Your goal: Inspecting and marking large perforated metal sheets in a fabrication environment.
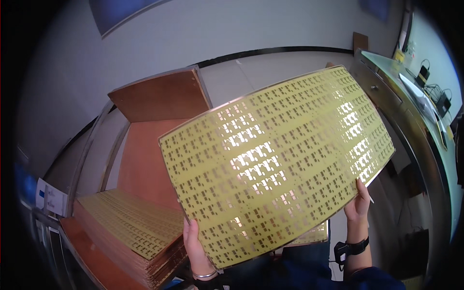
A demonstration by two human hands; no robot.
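Observation:
I hold a large yellow circuit panel [275,164] up in front of me, tilted, its surface covered with rows of small dark and shiny patterns that catch the light. My left hand [195,246] grips its lower left edge from below, thumb on the front. At the lower right edge my right hand [358,203] pinches the panel; a black watch sits on that wrist. A second yellow panel's corner [314,235] shows just under the held one.
A thick stack of similar yellow panels [130,232] lies at lower left on a copper-brown board [145,159]. Another brown board [162,96] leans behind it. At right is a metal-edged bench [411,111] carrying cables and small devices.

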